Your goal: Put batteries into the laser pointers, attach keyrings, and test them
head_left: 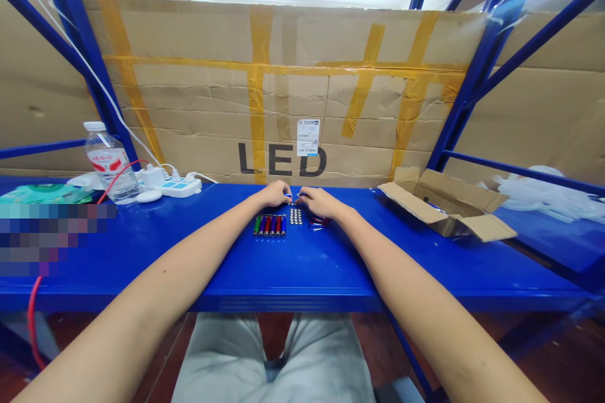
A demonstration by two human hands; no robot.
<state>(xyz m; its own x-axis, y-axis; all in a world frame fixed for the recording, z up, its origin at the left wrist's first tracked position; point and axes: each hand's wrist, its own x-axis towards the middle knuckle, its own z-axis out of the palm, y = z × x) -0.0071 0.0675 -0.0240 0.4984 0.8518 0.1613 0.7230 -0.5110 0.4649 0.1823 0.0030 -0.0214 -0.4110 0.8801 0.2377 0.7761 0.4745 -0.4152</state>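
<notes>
Left hand (pixel 275 194): your fingers curl; you can't tell what they grip, if anything.
Right hand (pixel 317 201): just opposite, your grip equally unclear.
Coloured tubes (pixel 269 227): lined up on your blue table (pixel 293 267).
Silver pieces (pixel 295 216): rowed between tubes and red-and-blue pieces (pixel 317 225).

Blue bench (pixel 293 271), row of coloured tubes (pixel 273 227), silver pieces (pixel 296 218) in a grid, power strip (pixel 182 187), labelled bottle (pixel 111 164), open cardboard box (pixel 409 206)
</notes>
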